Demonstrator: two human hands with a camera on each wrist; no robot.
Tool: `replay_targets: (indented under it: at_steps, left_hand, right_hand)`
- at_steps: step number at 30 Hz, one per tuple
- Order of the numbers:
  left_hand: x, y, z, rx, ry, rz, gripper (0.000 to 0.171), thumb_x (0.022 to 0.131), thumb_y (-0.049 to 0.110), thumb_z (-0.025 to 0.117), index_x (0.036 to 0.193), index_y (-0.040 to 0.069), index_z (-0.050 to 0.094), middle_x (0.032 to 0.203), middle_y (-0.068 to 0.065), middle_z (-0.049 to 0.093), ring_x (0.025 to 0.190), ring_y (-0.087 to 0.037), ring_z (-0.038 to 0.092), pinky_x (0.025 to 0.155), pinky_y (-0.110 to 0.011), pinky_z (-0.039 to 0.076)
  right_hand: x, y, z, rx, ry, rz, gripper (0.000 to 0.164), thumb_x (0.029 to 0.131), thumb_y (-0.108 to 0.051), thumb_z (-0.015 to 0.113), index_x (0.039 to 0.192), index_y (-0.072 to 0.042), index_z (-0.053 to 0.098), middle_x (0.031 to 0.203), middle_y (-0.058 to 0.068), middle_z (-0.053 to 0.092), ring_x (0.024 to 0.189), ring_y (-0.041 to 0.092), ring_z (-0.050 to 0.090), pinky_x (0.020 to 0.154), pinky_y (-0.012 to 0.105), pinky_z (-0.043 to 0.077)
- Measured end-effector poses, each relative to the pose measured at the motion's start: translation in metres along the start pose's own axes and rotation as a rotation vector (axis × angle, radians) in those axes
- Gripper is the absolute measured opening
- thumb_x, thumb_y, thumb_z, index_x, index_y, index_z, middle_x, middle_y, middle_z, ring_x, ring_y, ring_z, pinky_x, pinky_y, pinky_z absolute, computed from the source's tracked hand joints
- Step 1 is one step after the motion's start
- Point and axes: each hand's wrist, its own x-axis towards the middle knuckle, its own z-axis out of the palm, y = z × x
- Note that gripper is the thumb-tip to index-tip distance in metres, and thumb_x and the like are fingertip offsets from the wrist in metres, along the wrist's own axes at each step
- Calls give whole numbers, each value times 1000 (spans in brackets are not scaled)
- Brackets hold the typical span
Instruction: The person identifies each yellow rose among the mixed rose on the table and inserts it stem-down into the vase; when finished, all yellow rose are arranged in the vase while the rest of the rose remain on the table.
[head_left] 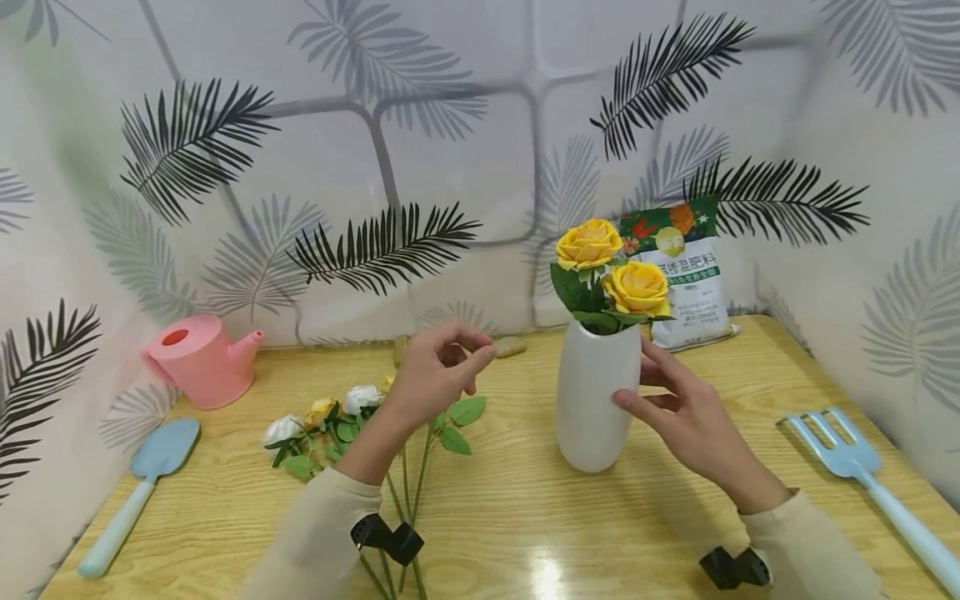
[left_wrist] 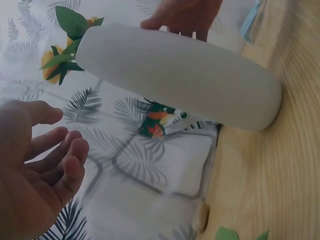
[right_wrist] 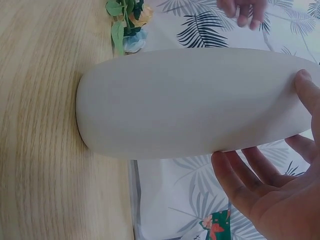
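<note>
A tall white vase stands upright on the wooden table, with two yellow roses and their green leaves rising from its mouth. My right hand holds the vase from its right side, thumb toward me and fingers round the back. In the right wrist view the thumb and fingertips touch its smooth wall. To the left of the vase, my left hand is in the air with nothing in it, its fingers loosely bent. Below that hand lie several white and yellow roses on long stems, partly hidden by the forearm.
A pink watering can stands at the back left, a blue hand shovel in front of it. At the right lies a blue hand fork. Behind the vase a fertilizer bag leans against the patterned backdrop. Stones lie along the back edge.
</note>
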Motion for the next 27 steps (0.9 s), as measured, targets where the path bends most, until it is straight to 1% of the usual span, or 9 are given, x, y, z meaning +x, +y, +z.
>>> replay_targets:
  at_steps: [3,5,7,10,12,14,17,23,27]
  left_hand:
    - [-9,-15,-13,28,34,-35,17,98,15,66,108,2,70,71,-6,62,53,-20,58,47,-26,45]
    - [-16,-26,-20,53,62,-80,16,98,15,66,108,3,70,75,-9,64,54,-22,58,47,-27,44]
    - [-23,-37,-27,106,88,-121,16,98,15,66,107,3,71,81,-11,65,55,-24,60,47,-27,44]
    - [-35,-51,-35,239,98,-189,14,98,16,66,105,5,71,85,-12,68,59,-27,62,50,-28,46]
    - [-44,-59,-39,373,90,-211,13,97,16,67,103,5,71,88,-9,69,65,-21,64,57,-29,49]
    - [-52,-64,-42,481,72,-231,12,96,17,68,101,6,70,88,-5,70,70,-16,63,62,-31,50]
    - [-62,-69,-44,574,55,-247,12,94,17,70,100,6,70,85,-3,69,73,-13,61,64,-31,50]
    - [-71,-74,-40,584,40,-255,12,93,14,72,100,5,69,81,-2,67,69,-11,59,60,-30,49]
    - [-77,-74,-36,632,34,-283,15,92,15,73,102,4,68,76,-1,65,62,-10,56,56,-28,46]
  right_hand:
    - [0,0,-1,-8,3,1,71,101,-33,63,160,-14,29,139,21,57,125,36,58,86,9,48]
    - [0,0,-1,-9,4,2,71,101,-33,63,160,-13,29,139,21,57,125,36,58,86,9,48]
    - [-1,0,-2,-11,6,2,71,101,-32,63,160,-13,29,140,22,57,125,36,58,86,9,48]
    - [0,0,-1,-6,5,0,71,101,-32,63,160,-14,29,140,22,57,124,37,58,86,9,48]
    - [0,0,-1,-3,4,-2,71,101,-32,63,160,-14,29,140,21,57,124,36,58,86,9,48]
    - [0,0,-1,-4,2,-2,71,101,-32,63,160,-14,29,140,21,57,125,36,58,86,9,48]
    - [0,0,-1,-5,2,1,71,101,-32,63,160,-14,29,140,20,56,126,34,56,87,9,48]
    - [0,-1,-2,1,6,-8,69,101,-30,63,160,-15,30,140,20,56,125,33,56,87,9,49]
    - [0,-1,-1,5,-1,-3,69,101,-31,63,160,-15,30,141,19,56,126,34,56,87,9,48]
